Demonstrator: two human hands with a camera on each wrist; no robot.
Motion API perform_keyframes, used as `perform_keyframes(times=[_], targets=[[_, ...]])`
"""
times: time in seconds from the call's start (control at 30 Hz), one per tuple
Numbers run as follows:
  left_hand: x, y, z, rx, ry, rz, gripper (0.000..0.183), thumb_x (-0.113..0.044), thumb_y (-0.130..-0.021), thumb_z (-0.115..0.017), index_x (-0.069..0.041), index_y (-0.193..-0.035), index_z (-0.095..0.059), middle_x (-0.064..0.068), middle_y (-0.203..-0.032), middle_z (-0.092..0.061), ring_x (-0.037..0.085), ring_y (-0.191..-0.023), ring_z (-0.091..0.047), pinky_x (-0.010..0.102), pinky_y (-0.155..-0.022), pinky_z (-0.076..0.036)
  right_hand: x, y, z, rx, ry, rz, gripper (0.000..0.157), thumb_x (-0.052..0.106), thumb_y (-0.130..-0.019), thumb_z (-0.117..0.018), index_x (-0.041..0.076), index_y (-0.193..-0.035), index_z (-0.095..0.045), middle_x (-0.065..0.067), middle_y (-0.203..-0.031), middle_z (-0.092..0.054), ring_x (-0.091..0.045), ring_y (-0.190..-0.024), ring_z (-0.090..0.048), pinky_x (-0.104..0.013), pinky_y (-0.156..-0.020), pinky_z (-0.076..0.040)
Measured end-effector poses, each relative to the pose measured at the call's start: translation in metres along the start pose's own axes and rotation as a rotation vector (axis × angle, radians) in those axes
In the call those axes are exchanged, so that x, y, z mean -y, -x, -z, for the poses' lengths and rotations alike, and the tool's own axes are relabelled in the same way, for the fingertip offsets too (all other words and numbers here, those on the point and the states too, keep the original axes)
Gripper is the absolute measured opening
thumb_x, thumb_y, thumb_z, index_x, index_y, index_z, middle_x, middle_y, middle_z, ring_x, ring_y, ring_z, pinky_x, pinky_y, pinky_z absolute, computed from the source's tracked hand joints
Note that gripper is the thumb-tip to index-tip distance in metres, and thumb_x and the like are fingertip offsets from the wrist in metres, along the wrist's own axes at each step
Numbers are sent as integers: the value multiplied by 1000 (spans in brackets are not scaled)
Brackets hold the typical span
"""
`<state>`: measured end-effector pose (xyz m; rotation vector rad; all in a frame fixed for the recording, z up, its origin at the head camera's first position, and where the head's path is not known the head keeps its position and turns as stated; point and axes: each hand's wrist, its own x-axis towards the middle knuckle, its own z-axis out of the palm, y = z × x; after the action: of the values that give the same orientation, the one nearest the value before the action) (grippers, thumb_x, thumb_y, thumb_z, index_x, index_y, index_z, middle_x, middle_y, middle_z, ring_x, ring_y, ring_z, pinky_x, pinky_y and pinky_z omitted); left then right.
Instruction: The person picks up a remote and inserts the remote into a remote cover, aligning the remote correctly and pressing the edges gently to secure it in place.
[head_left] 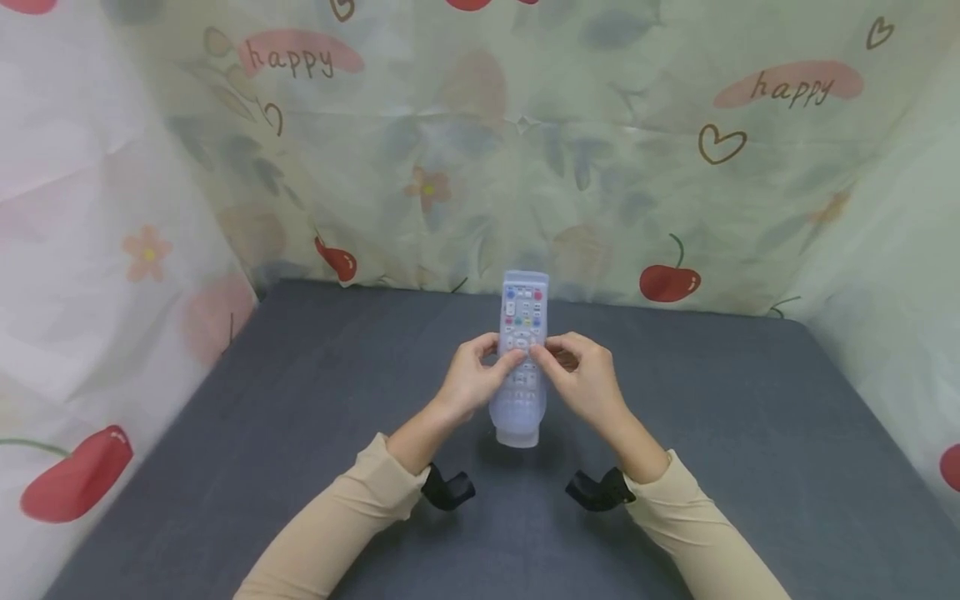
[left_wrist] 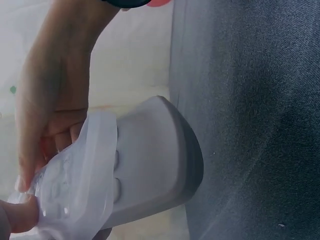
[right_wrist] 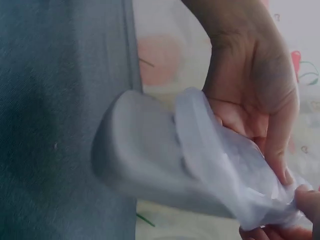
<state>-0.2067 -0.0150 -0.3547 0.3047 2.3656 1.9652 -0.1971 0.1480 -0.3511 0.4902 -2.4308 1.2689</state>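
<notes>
A pale remote control [head_left: 517, 437] is held up over the table in a translucent, milky sleeve-like cover [head_left: 517, 412]. Its coloured and white buttons show through the cover in the head view. The bare grey end of the remote [left_wrist: 150, 155] sticks out past the cover's lip in both wrist views. My left hand [head_left: 474, 375] grips the covered remote from the left, thumb on the button face. On the opposite side my right hand [head_left: 588, 379] holds it likewise, the two thumbs close together. The fingers behind the remote are mostly hidden.
A dark grey cloth-covered table [head_left: 337, 367] spreads below the hands. Printed fabric curtains [head_left: 480, 167] with cherries and hearts enclose it at the back and sides. Black curved mounts [head_left: 450, 490] stick out from both beige sleeves [head_left: 345, 517] near the wrists.
</notes>
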Motion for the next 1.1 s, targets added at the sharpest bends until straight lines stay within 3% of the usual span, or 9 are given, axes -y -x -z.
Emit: perform_keyframes(times=[0.2,0.33,0.43,0.53,0.67,0.83,0.97,1.1], targets=[[0,2,0,38,16,-24,31,-19,-92,-60,0,-116,-59,19,-112,-62,29,-86,-69,33,-70,-56,1,-4,2,86,-145,-89,18,13,-92,-58,-4,-94,-59,-20,-92,-60,-32,-79,-70,-28,-63,-55],[-1,4,1,41,30,-21,34,-22,-92,-60,-2,-119,-58,17,-115,-61,28,-89,-69,32,-71,-56,2,-7,5,119,-179,-117,20,14,-94,-55,-5,-99,-57,-22,-96,-59,-33,-83,-69,-39,-70,-57],[-4,4,6,14,39,-26,35,-22,-92,-60,-4,-122,-57,16,-117,-60,28,-91,-69,33,-73,-55,2,-9,6,136,-178,-160,23,18,-96,-53,-4,-104,-56,-22,-101,-60,-29,-86,-69,-42,-74,-56],[-6,2,11,-46,34,-78,33,-21,-93,-58,-5,-121,-58,14,-115,-59,28,-91,-68,36,-77,-56,0,-10,7,161,-165,-204,25,21,-96,-52,-2,-107,-55,-21,-105,-61,-21,-84,-67,-39,-76,-55],[-10,-2,16,-129,-78,-151,27,-28,-95,-54,-7,-111,-63,12,-105,-63,27,-86,-69,31,-71,-56,-3,-9,6,216,-178,-212,25,20,-97,-50,-1,-109,-52,-23,-103,-64,-13,-78,-60,-32,-72,-51],[-9,-3,16,-112,-257,-162,27,-35,-96,-51,-10,-100,-62,8,-96,-65,18,-69,-66,25,-53,-46,-3,-7,3,259,-222,-211,24,19,-98,-48,-2,-110,-50,-26,-98,-66,-13,-74,-57,-29,-68,-47],[-8,-3,16,-103,-276,-206,23,-30,-95,-54,-8,-91,-59,10,-89,-66,14,-62,-58,23,-51,-43,-2,-6,1,267,-252,-216,24,18,-98,-47,-3,-111,-49,-26,-103,-65,-12,-76,-59,-28,-71,-48],[-7,-4,18,-81,-254,-250,22,-22,-95,-55,-5,-82,-55,13,-80,-65,22,-64,-60,23,-53,-42,-1,-4,-1,257,-292,-236,25,16,-98,-47,-4,-112,-49,-28,-106,-64,-16,-83,-63,-30,-74,-53]])
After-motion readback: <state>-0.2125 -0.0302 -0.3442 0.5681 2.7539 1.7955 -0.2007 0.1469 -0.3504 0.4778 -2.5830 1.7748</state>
